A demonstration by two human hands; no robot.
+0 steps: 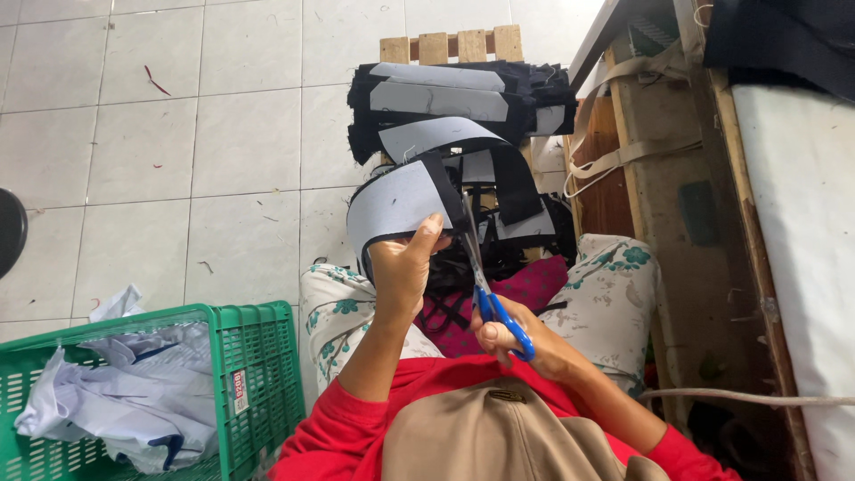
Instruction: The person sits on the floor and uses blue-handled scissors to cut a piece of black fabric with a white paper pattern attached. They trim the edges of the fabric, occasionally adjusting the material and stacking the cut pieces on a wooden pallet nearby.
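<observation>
My left hand [403,267] grips a curved fabric strip [396,200], grey on one face and black on the other, lifted in front of me. My right hand [517,343] holds blue-handled scissors [488,289], blades pointing up beside the strip's black right edge. Behind both hands, a stack of similar black and grey strips [454,102] lies on a wooden slatted stool [450,44]. More loose black strips [517,214] hang down toward my lap.
A green plastic basket [258,374] with pale fabric scraps stands at the lower left on the white tile floor [178,151]. A wooden table frame [659,178] with beige straps runs along the right. My floral-trousered knees [614,285] flank a pink cloth.
</observation>
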